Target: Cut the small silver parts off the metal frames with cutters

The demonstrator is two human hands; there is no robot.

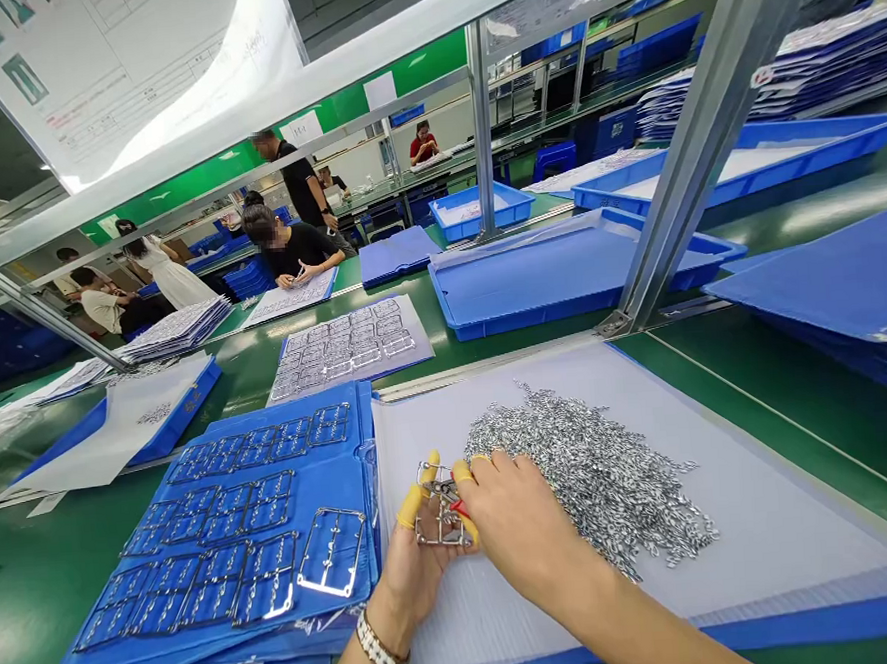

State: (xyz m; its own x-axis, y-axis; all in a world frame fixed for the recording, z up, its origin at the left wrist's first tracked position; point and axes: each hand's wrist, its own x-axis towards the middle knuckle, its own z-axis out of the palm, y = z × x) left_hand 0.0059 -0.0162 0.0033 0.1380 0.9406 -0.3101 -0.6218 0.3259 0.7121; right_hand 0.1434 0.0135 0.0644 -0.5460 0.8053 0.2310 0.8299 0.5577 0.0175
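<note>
My left hand (416,559), with yellow finger cots, is closed on a small shiny metal frame (430,529) with thin inner bars. In my right hand (511,518) is a pair of nippers (444,489) with red handles, its jaws over the frame. Fingers hide most of the handles. Just beyond my right hand lies a large heap of small silvery pieces (593,453) on a white sheet (697,537). To the left, several similar metal frames (333,554) rest in rows on a blue board (282,632).
Behind the work sheet stands a blue tray (530,277), beside a slanting metal post (710,145). A sheet of more frames (350,343) lies further back. Blue sheets (838,278) are stacked at right. A person in black (299,246) works across the bench.
</note>
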